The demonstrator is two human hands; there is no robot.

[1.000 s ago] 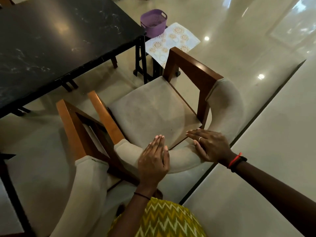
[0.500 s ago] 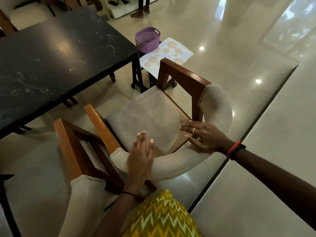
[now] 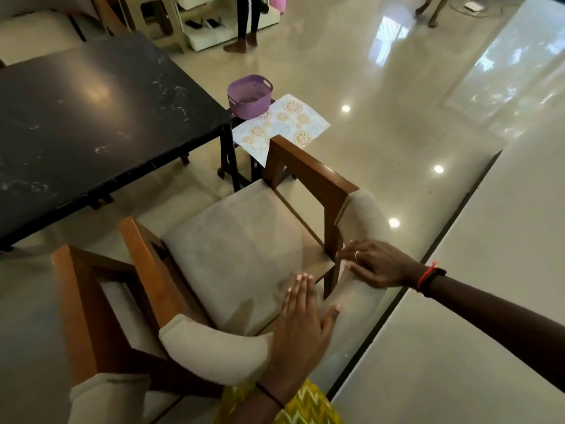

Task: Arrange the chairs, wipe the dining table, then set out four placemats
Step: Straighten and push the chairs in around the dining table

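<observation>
- Purple basket (image 3: 250, 96) just beyond the dining table (image 3: 91, 123) corner; contents too dim to tell.
- Placemat (image 3: 284, 123) beside the basket.
- Chair (image 3: 241, 249) near that corner.
- Left hand (image 3: 301, 328) and right hand (image 3: 377, 266): fingers flat, unclenched, pressing its padded backrest.

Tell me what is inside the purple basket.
The purple basket stands beside patterned placemats. Its inside shows only a dark purple floor; the near wall hides part of it, so small contents cannot be ruled out.

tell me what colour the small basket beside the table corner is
Purple: the basket shows clearly in the head view, its only view.
</observation>
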